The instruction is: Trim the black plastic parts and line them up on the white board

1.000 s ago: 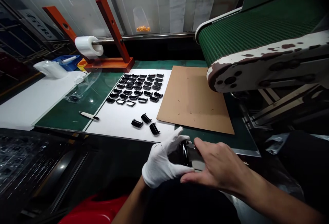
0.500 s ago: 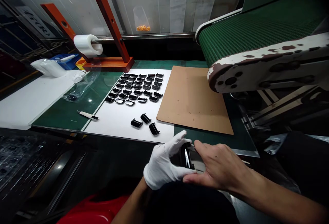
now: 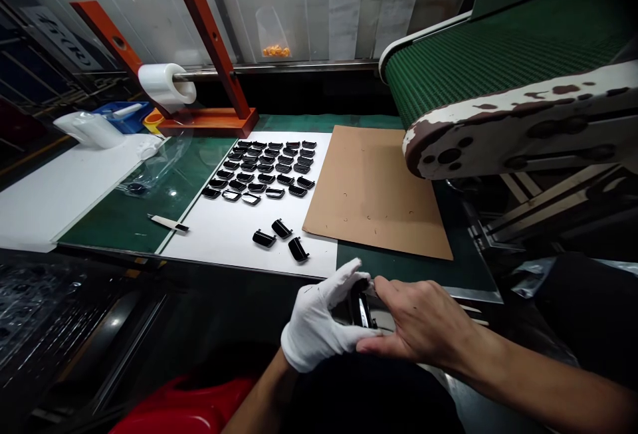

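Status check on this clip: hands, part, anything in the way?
Gloved left hand gripping black part; bare right hand close beside it, contact unclear. Part held in front of the table's near edge. Nothing seen blocking either hand.

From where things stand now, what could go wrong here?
The glossy black part is held by the gloved left hand in front of the green table, so a slip might drop it past the edge.

The right hand is bare and right beside the part; skin contact could smudge its shiny face.

Three loose black parts lie close together near the front of the white sheet, so a careless reach might knock them together.
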Available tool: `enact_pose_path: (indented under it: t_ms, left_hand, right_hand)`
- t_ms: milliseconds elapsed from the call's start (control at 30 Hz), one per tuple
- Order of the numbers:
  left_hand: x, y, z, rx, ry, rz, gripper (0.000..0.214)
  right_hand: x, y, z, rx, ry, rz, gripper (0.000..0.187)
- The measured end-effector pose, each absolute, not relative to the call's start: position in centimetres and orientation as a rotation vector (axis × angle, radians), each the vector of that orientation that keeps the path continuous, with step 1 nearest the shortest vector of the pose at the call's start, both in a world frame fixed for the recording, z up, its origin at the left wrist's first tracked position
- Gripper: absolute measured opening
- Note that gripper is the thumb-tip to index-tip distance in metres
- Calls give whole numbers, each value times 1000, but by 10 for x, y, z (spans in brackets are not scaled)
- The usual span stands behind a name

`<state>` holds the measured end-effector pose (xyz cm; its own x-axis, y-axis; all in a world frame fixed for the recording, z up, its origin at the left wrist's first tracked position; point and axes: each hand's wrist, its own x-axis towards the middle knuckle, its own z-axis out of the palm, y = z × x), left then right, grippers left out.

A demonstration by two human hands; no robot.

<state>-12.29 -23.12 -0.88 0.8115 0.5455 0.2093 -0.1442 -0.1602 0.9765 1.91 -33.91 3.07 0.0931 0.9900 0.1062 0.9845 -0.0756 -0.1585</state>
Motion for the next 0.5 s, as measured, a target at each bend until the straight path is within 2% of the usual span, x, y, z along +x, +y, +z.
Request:
enact_pose_path:
  t_ms: [500]
  left_hand:
    - [-122,-234,-18,1524,363,629,83]
  right_hand:
    - [18,-341,21,-2157,-2036,57,76]
